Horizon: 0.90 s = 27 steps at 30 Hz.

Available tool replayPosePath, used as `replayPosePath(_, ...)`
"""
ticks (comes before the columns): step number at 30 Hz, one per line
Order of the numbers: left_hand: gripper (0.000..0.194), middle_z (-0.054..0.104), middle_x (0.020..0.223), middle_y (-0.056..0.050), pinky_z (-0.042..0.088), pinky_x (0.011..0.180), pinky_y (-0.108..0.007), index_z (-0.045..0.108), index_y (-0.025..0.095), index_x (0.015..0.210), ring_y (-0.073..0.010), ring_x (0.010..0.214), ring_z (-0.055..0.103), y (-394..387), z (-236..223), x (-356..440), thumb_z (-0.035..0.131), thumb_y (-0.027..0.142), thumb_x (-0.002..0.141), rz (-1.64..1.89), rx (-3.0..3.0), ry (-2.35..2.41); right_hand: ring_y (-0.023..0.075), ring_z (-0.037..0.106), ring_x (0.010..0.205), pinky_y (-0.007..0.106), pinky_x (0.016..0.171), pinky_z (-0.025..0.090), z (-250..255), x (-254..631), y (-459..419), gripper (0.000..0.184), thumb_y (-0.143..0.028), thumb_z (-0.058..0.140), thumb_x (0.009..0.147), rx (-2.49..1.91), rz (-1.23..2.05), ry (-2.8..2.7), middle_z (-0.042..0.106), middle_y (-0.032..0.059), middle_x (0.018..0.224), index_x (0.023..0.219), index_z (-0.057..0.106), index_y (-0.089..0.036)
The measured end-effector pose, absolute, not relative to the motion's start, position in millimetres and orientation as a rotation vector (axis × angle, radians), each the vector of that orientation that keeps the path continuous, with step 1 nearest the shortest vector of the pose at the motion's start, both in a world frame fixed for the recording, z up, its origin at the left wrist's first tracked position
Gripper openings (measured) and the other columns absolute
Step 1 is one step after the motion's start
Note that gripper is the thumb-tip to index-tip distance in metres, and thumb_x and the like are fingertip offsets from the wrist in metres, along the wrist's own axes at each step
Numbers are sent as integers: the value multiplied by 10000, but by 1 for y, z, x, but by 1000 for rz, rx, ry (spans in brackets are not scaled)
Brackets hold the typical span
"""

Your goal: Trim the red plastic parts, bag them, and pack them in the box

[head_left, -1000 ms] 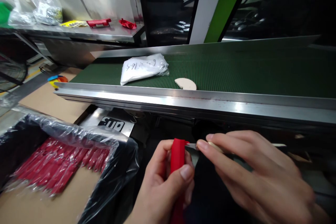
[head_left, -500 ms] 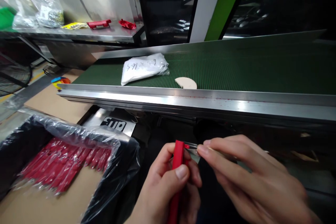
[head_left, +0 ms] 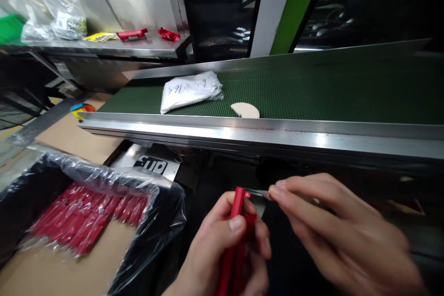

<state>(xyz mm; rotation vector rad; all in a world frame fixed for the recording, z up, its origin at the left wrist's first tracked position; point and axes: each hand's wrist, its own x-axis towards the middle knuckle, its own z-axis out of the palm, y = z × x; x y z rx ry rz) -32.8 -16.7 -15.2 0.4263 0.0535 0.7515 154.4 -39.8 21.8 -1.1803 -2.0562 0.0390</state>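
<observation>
My left hand [head_left: 211, 240] is closed around a long red plastic part [head_left: 237, 203], its upper end sticking up past the thumb. A small red tab juts from the right of that end. Between the thumb and fingers of my right hand [head_left: 333, 222] is a thin metal tool [head_left: 259, 192], pointing left toward the tab. Whether it is a blade or tweezers is unclear, as is whether its tip touches the part. The lower end of the red part runs out of view at the bottom.
Beyond my hands runs a green conveyor belt [head_left: 298, 97] with a metal edge [head_left: 312, 138]. On it lie a white marked packet [head_left: 190, 91] and a beige curved piece [head_left: 248, 110]. At left, a plastic-lined box [head_left: 166, 212] holds bagged red parts [head_left: 83, 217]. Red pieces [head_left: 132, 34] rest on a steel shelf [head_left: 149, 48].
My right hand has drawn slightly to the right with the metal tool. The red part has tipped a little in my left hand, showing more of its right side.
</observation>
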Motion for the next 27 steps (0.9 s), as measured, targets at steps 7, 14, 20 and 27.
replayPosePath(7, 281, 635, 833, -65, 447, 415, -129, 541, 194, 1079, -62, 447, 542, -19, -16, -32, 332, 363, 997, 707, 346, 87, 173, 562, 934, 323, 738, 476, 25, 148, -40, 287, -57, 546, 905, -1180, -46, -2105, 633, 75, 1070, 1148, 653, -165)
replayPosePath(14, 283, 639, 775, -59, 458, 427, -144, 544, 187, 1038, -101, 505, 577, -22, -11, -35, 374, 405, 982, 677, 318, 188, 204, 555, 958, 350, 747, 476, 23, 149, -39, 332, -29, 558, 885, -1186, -58, -2104, 631, 84, 1092, 1178, 641, -162)
replayPosePath(20, 324, 637, 776, -60, 425, 390, -149, 539, 193, 1052, -95, 454, 545, -23, -15, -32, 307, 409, 989, 701, 320, 153, 220, 556, 957, 372, 742, 477, 24, 150, -39, 336, -28, 521, 896, -1177, -86, -2145, 644, 87, 1094, 1187, 619, -164)
replayPosePath(27, 281, 643, 761, -41, 419, 416, -150, 526, 200, 1022, -107, 489, 579, -22, -10, -34, 411, 449, 961, 652, 291, 231, 235, 541, 993, 404, 779, 451, 14, 153, -41, 388, -18, 506, 895, -1156, -102, -2124, 614, 97, 1155, 1243, 609, -155)
